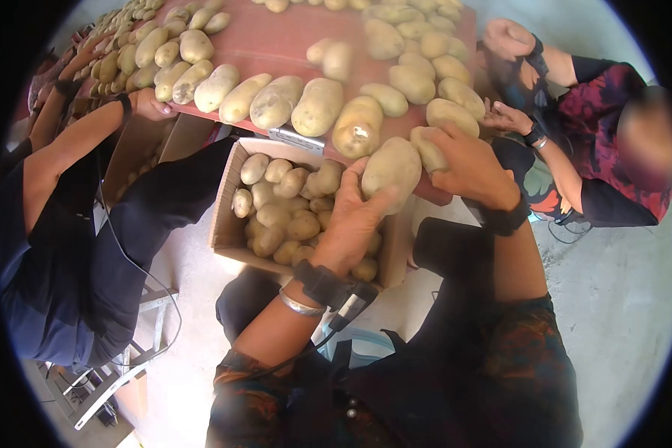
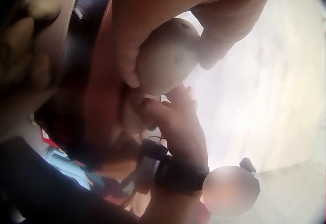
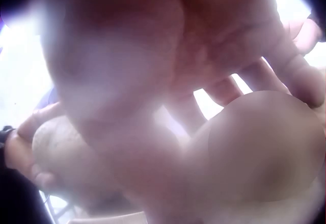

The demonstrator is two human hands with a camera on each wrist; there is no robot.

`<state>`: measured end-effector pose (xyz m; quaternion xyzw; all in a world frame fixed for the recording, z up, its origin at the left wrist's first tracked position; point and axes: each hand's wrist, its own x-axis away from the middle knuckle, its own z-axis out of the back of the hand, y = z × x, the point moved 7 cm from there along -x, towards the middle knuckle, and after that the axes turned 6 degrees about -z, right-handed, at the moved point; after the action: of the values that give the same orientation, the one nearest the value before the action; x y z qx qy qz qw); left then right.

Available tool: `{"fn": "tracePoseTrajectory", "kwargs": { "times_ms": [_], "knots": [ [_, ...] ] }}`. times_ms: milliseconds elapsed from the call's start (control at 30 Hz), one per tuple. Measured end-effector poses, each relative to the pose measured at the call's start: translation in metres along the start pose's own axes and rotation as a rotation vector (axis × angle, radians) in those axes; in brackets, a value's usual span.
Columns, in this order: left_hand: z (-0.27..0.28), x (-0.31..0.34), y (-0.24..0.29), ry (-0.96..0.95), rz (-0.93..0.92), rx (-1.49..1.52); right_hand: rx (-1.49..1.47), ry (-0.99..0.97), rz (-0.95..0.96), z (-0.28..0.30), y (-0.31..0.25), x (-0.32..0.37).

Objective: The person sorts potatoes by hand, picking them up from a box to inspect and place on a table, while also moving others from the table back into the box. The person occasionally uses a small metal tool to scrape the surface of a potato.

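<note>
A large oval potato is gripped by my left hand, thumb in front, above the right side of a cardboard box. In the left wrist view the same potato sits between thumb and fingers. My right hand holds another potato at the table's near edge, beside the first. The right wrist view shows that potato close up under the spread fingers, blurred. Several smaller potatoes fill the box, partly hidden by my left hand and forearm.
A red table bears rows and heaps of potatoes along its near edge and right side. One person's hand rests at the left edge, near another box. A second person sits at the right.
</note>
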<state>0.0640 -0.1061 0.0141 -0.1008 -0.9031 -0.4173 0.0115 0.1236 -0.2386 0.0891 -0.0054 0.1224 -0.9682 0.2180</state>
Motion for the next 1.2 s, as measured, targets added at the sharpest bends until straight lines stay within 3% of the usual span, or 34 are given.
{"fn": "tracePoseTrajectory", "kwargs": {
  "times_ms": [167, 267, 367, 600, 700, 767, 900, 967, 1000, 1067, 1200],
  "knots": [
    [-0.001, -0.008, -0.009, 0.028, -0.113, -0.034, -0.138, 0.043, -0.021, 0.002, 0.013, 0.002],
    [-0.001, -0.005, -0.005, 0.089, 0.031, -0.225, -0.292, 0.041, -0.033, 0.000, 0.028, 0.001],
    [0.002, -0.006, -0.015, 0.130, 0.023, -0.253, -0.479, 0.071, -0.124, 0.002, 0.032, 0.004],
    [0.005, -0.009, -0.027, 0.135, -0.166, -0.346, -0.519, 0.087, -0.084, 0.006, 0.032, 0.014],
    [0.005, -0.011, -0.024, 0.036, -0.223, -0.489, -0.482, 0.090, 0.015, 0.007, 0.031, 0.017],
    [0.002, -0.008, -0.019, 0.026, -0.334, -0.521, -0.381, 0.086, 0.070, 0.008, 0.027, 0.018],
    [-0.009, -0.006, -0.013, -0.044, -0.361, -0.732, -0.222, 0.160, 0.093, 0.016, 0.026, 0.022],
    [-0.002, -0.011, -0.022, -0.017, -0.243, -0.620, -0.328, 0.235, -0.140, 0.025, 0.047, 0.023],
    [-0.005, -0.010, -0.021, -0.025, -0.245, -0.617, -0.322, 0.240, -0.144, 0.028, 0.051, 0.022],
    [-0.006, -0.008, -0.018, -0.001, -0.242, -0.640, -0.126, 0.630, -0.374, 0.056, 0.078, 0.029],
    [0.003, -0.013, -0.021, -0.024, -0.231, -0.695, -0.261, 0.651, -0.387, 0.012, 0.166, 0.008]
  ]
}}
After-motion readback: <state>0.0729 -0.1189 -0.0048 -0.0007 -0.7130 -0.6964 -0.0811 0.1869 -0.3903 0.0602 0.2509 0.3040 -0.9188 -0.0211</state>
